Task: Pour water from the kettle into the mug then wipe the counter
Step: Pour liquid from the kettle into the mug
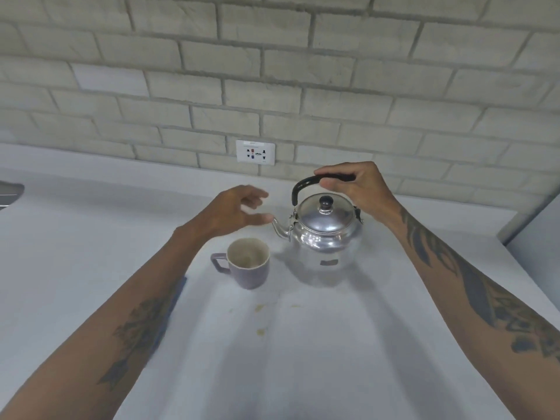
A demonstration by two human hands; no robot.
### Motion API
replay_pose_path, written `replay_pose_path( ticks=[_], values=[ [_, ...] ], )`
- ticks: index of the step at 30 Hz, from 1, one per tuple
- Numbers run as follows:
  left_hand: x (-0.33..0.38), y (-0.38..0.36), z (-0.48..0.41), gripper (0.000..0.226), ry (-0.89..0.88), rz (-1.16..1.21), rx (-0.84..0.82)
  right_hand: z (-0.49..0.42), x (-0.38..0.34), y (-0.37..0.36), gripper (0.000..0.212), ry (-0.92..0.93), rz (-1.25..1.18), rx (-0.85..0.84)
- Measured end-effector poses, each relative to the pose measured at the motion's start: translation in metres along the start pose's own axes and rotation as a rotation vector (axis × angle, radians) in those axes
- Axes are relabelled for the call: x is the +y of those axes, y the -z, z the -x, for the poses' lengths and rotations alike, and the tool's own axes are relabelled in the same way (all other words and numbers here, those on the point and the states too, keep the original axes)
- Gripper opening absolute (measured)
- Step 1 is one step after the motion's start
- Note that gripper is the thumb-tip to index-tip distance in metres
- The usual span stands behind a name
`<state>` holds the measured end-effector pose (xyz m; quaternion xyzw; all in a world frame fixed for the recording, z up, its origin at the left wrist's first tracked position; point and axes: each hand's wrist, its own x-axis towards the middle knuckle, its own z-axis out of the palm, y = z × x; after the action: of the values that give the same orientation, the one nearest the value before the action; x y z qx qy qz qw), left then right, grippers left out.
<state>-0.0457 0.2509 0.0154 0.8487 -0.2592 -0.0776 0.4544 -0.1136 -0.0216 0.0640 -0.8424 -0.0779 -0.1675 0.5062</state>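
Note:
A shiny metal kettle with a black knob on its lid stands on the white counter, spout pointing left. My right hand is closed around its black arched handle from above. A lilac mug with a pale, empty inside stands left of the kettle, below the spout, its handle facing left. My left hand hovers just above and behind the mug, fingers apart, holding nothing, its fingertips close to the spout. A blue cloth shows as a strip under my left forearm, mostly hidden.
A few small yellowish stains mark the counter in front of the mug. A wall socket sits on the brick wall behind. A metal edge, perhaps a sink, shows at far left. A grey wall edge bounds the counter on the right.

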Motion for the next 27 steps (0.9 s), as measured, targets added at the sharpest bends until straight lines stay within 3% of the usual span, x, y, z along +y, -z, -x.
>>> replay_pose_path(
  ticks=[5,10,14,27],
  values=[
    [-0.074,0.001,0.046,0.098,0.177,-0.049,-0.081,-0.003,-0.017,-0.009,0.024,-0.004,0.156,-0.09],
    [-0.1,-0.026,0.058,0.082,0.172,-0.043,-0.059,-0.005,-0.031,-0.028,0.021,-0.019,0.338,-0.173],
    [-0.106,-0.03,0.059,0.085,0.167,-0.06,0.024,-0.006,-0.041,-0.043,0.018,-0.011,0.482,-0.231],
    [-0.109,-0.031,0.054,0.092,0.148,-0.076,0.018,-0.023,-0.065,-0.063,0.02,0.039,0.747,-0.334]
  ],
)
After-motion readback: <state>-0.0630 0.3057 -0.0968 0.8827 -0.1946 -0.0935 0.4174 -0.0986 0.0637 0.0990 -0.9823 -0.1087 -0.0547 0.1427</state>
